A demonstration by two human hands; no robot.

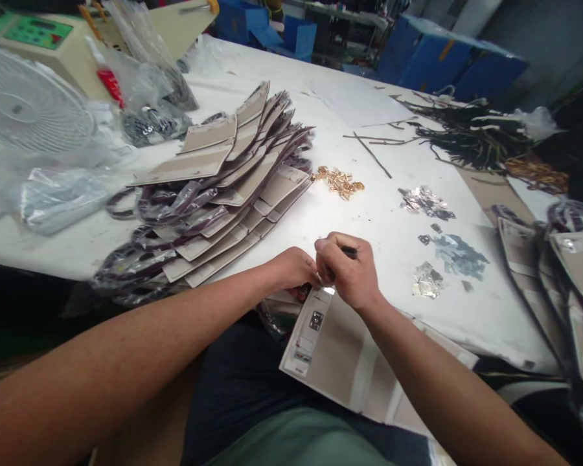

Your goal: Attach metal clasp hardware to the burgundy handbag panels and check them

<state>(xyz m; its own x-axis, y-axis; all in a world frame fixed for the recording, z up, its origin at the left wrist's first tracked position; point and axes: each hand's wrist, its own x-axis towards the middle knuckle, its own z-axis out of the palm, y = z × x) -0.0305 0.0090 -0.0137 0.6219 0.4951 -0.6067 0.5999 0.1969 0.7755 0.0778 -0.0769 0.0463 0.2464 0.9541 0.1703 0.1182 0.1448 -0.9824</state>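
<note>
A: Hands? Clock centred on them, 12 = away from the person.
B: Two. Right hand (347,265) clenched round 1 tool (350,251), only its dark end showing. Left hand (296,268) at 9, fingers bunched at the panel's near-left end; can't tell what they pinch, or whether the hands touch each other.
A: Panel?
B: 1 being worked, the panel (342,343), at 5, tilted, between table edge and lap. 2 fittings clear on its left strip: 1 dark square (315,320), 1 silver piece (302,356) below. Bright spot under the fist, part hidden.
A: Piles on the table (379,226)?
B: 4 of small metal. 1 gold pile (340,181) at 12. 1 silver pile (425,202) at 2. 2 at 3: grey pile (459,255), pale pile (427,281) just nearer. Pieces overlap, no piece count.
A: Other panels?
B: 2 groups. 1 stack (238,175) at 10–11, overlapping, uncountable. 1 batch (580,259) at 3, at least 3 panels.
A: Rest?
B: 1 heap of dark strips (480,133) between 1 and 2. 1 fan (29,107) at 10.
</note>
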